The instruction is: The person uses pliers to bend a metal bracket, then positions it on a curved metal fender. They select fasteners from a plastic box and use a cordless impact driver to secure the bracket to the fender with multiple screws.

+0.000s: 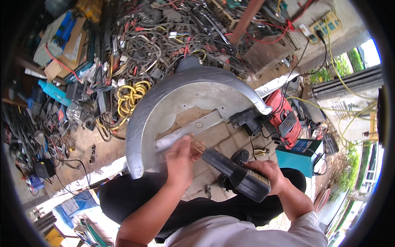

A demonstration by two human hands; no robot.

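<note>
My right hand (pixel 267 173) is wrapped round the grip of a black soldering gun (pixel 234 173), its nose pointing up and left. From that nose a thin copper-coloured tip (pixel 198 145) reaches to my left hand (pixel 181 158). The left fingers are pinched together at the end of the tip; anything small between them is hidden. Just beyond my hands lies a large curved grey fender-like cover (pixel 142 109), its hollow inner side toward me. My left hand is close to its lower inner edge, and whether they touch I cannot tell.
Tangled cables and metal parts (pixel 164 45) heap over the workbench (pixel 103 142) at the back. A yellow coiled hose (pixel 131 99) lies left of the cover. To the right are an open red case (pixel 284 119), a teal box (pixel 302 156) and a power strip (pixel 327 26).
</note>
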